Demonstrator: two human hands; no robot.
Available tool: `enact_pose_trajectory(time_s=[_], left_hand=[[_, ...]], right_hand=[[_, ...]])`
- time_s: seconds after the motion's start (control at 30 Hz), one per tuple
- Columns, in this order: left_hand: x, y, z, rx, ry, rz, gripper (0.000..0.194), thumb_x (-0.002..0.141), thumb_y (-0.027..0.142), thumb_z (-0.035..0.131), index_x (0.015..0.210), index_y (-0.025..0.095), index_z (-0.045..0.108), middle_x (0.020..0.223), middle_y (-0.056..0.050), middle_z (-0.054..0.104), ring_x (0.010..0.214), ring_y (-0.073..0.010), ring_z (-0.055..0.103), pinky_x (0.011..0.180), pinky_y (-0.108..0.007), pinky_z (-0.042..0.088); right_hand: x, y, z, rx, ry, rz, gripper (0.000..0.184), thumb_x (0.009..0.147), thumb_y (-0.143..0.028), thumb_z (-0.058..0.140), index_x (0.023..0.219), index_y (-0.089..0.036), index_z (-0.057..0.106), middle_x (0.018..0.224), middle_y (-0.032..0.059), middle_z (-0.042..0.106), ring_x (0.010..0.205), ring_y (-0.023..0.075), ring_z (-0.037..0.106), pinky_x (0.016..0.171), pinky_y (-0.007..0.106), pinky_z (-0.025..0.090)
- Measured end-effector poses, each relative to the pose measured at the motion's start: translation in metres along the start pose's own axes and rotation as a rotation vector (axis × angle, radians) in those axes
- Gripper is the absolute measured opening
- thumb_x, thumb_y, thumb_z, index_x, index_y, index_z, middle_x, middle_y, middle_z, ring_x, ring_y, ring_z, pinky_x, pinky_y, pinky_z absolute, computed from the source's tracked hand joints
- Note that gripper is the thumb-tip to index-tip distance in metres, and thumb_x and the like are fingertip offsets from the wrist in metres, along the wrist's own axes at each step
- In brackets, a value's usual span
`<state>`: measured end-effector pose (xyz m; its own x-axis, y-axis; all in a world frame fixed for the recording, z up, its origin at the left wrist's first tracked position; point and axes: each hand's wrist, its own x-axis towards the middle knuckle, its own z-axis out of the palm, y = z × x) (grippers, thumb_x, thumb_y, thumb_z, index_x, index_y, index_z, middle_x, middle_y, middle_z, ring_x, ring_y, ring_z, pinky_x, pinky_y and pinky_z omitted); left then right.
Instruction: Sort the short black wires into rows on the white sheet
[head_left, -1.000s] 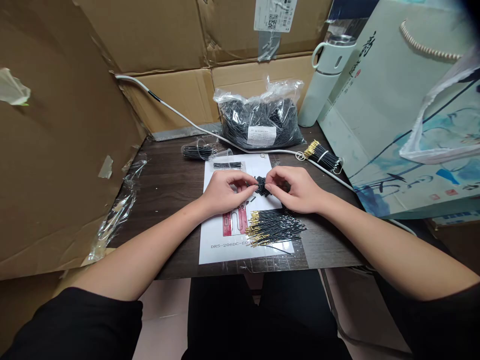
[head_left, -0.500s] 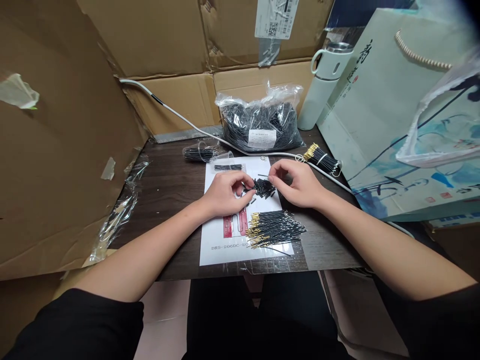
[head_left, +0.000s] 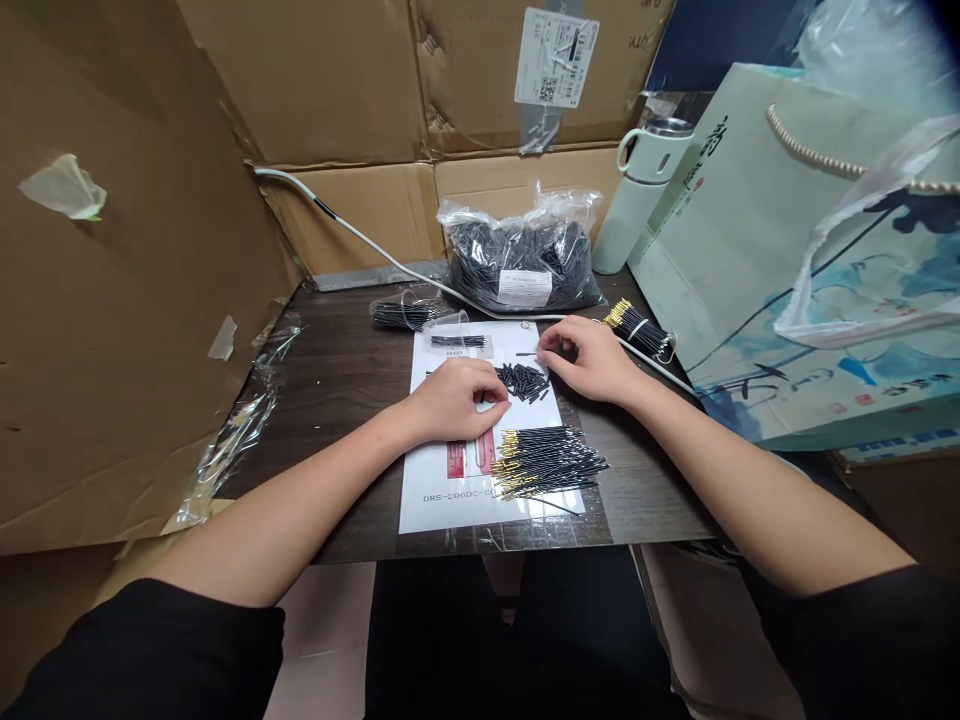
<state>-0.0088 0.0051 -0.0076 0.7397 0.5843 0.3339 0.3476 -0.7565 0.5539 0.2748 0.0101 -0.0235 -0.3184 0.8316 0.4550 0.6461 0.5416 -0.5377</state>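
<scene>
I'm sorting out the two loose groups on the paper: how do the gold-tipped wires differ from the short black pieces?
The gold-tipped wires are long, while the short black pieces are stubby. The wires end in gold, mostly towards the left; the pieces look plain black. The wires lie roughly side by side, whereas the pieces point every way in a heap. Both groups are loose, largely on the white paper.

My loose, plain black left sleeve (head_left: 157, 650) and matching right sleeve (head_left: 862, 635) end around the elbows, leaving both forearms, my left hand (head_left: 456, 400) and my right hand (head_left: 591, 358) bare; below, I wear dark, plain trousers (head_left: 435, 640)
</scene>
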Motion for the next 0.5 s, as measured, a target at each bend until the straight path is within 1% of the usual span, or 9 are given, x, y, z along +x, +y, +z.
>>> enact_pose_trajectory(time_s=[0.03, 0.07, 0.17, 0.23, 0.27, 0.37, 0.5], left_hand=[[0.000, 0.000, 0.000, -0.002, -0.004, 0.002, 0.012, 0.092, 0.023, 0.072, 0.085, 0.022, 0.082, 0.083, -0.003, 0.078, 0.074, -0.0167, 0.067, 0.074, -0.033, 0.052], [0.000, -0.001, 0.000, -0.001, -0.010, 0.004, 0.013, 0.092, 0.022, 0.072, 0.085, 0.022, 0.082, 0.083, -0.004, 0.078, 0.074, -0.0166, 0.067, 0.074, -0.033, 0.052], [0.001, -0.003, -0.001, 0.020, -0.046, 0.006, 0.013, 0.094, 0.023, 0.070, 0.087, 0.021, 0.080, 0.083, -0.004, 0.076, 0.074, -0.0161, 0.065, 0.073, -0.033, 0.050], [0.001, -0.004, -0.001, 0.051, -0.077, 0.010, 0.014, 0.096, 0.025, 0.068, 0.088, 0.020, 0.078, 0.083, -0.004, 0.074, 0.074, -0.0158, 0.063, 0.072, -0.032, 0.048], [0.001, -0.005, -0.001, 0.066, -0.090, 0.011, 0.015, 0.097, 0.026, 0.067, 0.089, 0.020, 0.078, 0.084, -0.004, 0.073, 0.075, -0.0158, 0.063, 0.073, -0.032, 0.047], [0.001, -0.005, -0.002, 0.097, -0.109, 0.012, 0.016, 0.100, 0.027, 0.065, 0.092, 0.019, 0.076, 0.086, -0.005, 0.073, 0.077, -0.0166, 0.062, 0.074, -0.032, 0.046], [0.000, -0.002, -0.004, 0.125, -0.138, 0.018, 0.017, 0.103, 0.027, 0.061, 0.094, 0.019, 0.073, 0.089, -0.005, 0.073, 0.079, -0.0173, 0.062, 0.074, -0.032, 0.045]], right_hand=[[-0.002, -0.005, -0.005, 0.008, -0.021, -0.013, 0.007, 0.095, -0.027, 0.074, 0.095, -0.020, 0.074, 0.090, 0.0059, 0.071, 0.079, 0.0212, 0.060, 0.076, 0.037, 0.045], [-0.003, -0.010, -0.011, 0.024, -0.070, -0.031, 0.009, 0.096, -0.028, 0.075, 0.094, -0.019, 0.074, 0.087, 0.0049, 0.070, 0.077, 0.0200, 0.059, 0.074, 0.035, 0.045], [-0.009, -0.031, -0.025, 0.144, -0.307, -0.090, 0.012, 0.097, -0.027, 0.074, 0.088, -0.020, 0.072, 0.079, 0.0011, 0.067, 0.070, 0.0160, 0.056, 0.068, 0.032, 0.043], [-0.012, -0.045, -0.030, 0.215, -0.475, -0.134, 0.011, 0.096, -0.024, 0.074, 0.087, -0.020, 0.072, 0.079, 0.0006, 0.069, 0.069, 0.0148, 0.056, 0.067, 0.031, 0.043], [-0.013, -0.050, -0.031, 0.238, -0.529, -0.145, 0.012, 0.097, -0.022, 0.073, 0.085, -0.020, 0.072, 0.080, 0.0009, 0.070, 0.070, 0.0146, 0.057, 0.068, 0.031, 0.044], [-0.016, -0.060, -0.028, 0.210, -0.606, -0.170, 0.011, 0.094, -0.015, 0.070, 0.085, -0.020, 0.071, 0.078, 0.0000, 0.069, 0.070, 0.0148, 0.059, 0.070, 0.031, 0.045], [-0.019, -0.058, -0.024, 0.161, -0.638, -0.165, 0.013, 0.091, -0.008, 0.066, 0.087, -0.021, 0.070, 0.080, -0.0004, 0.070, 0.071, 0.0159, 0.060, 0.072, 0.031, 0.045]])
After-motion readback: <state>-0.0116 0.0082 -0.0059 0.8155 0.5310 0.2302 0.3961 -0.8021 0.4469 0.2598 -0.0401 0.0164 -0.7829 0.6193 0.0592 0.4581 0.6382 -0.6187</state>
